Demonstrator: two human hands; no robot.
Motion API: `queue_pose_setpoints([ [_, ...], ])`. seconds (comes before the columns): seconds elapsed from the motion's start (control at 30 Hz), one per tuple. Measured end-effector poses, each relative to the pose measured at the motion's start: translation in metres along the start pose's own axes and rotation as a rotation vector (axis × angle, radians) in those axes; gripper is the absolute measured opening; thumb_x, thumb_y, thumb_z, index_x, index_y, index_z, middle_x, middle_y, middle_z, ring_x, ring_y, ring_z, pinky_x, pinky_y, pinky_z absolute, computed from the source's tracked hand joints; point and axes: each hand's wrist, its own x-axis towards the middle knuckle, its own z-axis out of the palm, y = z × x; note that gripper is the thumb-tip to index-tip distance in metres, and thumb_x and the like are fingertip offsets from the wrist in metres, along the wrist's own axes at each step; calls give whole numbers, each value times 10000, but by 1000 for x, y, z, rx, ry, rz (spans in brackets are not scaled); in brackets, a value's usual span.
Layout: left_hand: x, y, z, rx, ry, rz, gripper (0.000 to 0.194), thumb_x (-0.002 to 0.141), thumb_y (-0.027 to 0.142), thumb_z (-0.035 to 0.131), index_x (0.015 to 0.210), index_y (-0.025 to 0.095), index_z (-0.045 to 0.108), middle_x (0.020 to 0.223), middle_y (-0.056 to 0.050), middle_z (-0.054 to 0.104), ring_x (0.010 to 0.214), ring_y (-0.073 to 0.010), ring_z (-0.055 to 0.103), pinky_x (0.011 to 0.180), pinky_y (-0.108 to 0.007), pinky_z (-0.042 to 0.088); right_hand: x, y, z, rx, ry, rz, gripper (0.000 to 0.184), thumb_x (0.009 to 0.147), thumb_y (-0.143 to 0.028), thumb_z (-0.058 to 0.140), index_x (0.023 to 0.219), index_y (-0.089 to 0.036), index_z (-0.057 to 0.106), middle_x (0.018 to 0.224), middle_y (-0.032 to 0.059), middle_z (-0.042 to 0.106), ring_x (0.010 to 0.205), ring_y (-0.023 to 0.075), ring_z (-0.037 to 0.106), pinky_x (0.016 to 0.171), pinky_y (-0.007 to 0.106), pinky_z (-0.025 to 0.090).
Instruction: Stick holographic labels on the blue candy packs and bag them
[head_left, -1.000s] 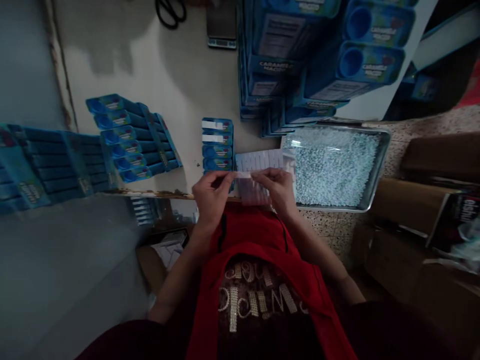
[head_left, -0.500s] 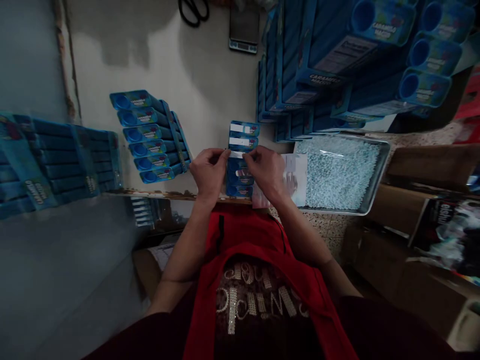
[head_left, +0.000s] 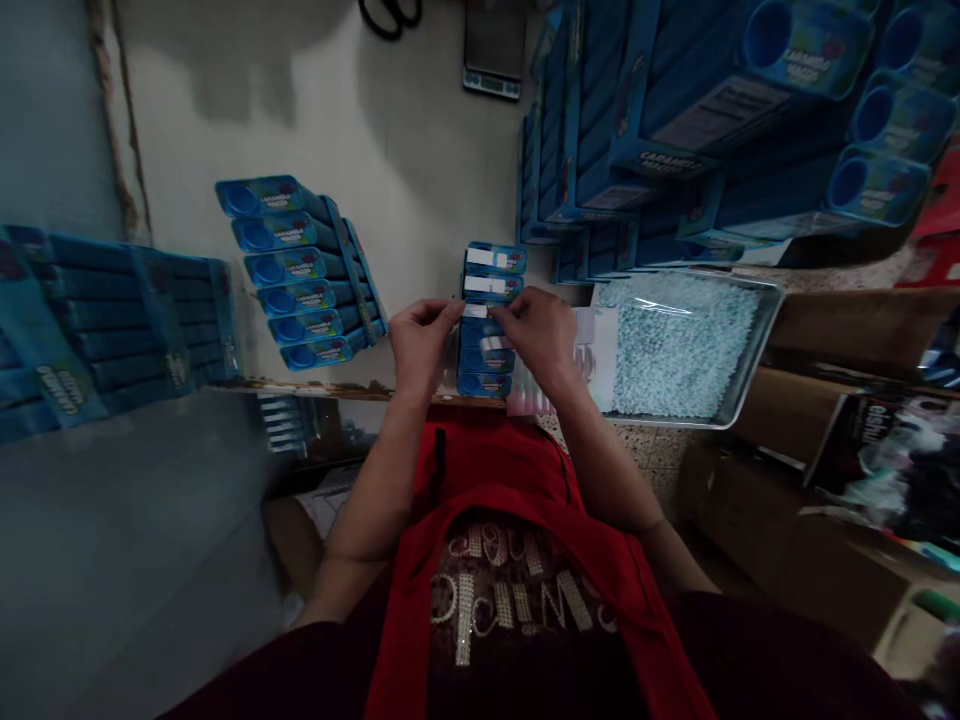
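My left hand (head_left: 421,342) pinches the left end of a white sticker strip (head_left: 475,311), which lies across a small blue candy pack in a short row at the table edge. My right hand (head_left: 546,338) has thumb and finger closed at the strip's right end. A second pale, shiny strip (head_left: 495,343) shows just under my right fingers; whether they grip it too is unclear. Two packs farther up the row carry white strips, the top pack (head_left: 516,260) among them. Nearer me, the lower packs (head_left: 484,384) show their printed fronts. My right fingers hide part of the row.
Left of my hands stands a stack of blue packs (head_left: 289,265), with more (head_left: 112,330) at far left. Tall stacks (head_left: 690,110) rise at right. A metal tray (head_left: 763,335) holds pale blue pellets. A digital scale (head_left: 493,60) and black scissor handles (head_left: 390,18) lie at the back.
Both hands stay at the same pack, the strip still between them. My right fingers have shifted slightly, and the second shiny strip beneath them shows more. The view has moved a little.
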Motion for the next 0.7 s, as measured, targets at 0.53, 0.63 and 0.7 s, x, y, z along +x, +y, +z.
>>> queue_pose_setpoints([
  [0.53,-61,15,2,86,11,112,450,901,633,761,1071,217,782,907,-43,748,708,-165,673,648,-279,523,-7,19,-25,479,-48,-69,515,799,-576,847,600,-237,514,616,-39,487,643,124,437,599,293,312],
  [0.63,-81,25,11,-44,-260,-133,593,766,713,868,1034,188,804,824,-49,770,553,-152,640,519,-280,481,-13,11,-23,484,-58,-88,518,814,-575,845,608,-238,509,613,-41,482,636,121,430,595,294,311],
  [0.7,-83,25,17,-101,-289,-207,585,668,661,959,948,175,794,811,-51,776,554,-138,640,521,-264,491,-16,8,-23,501,-77,-102,517,822,-570,848,618,-239,507,613,-42,481,640,122,437,597,292,325],
])
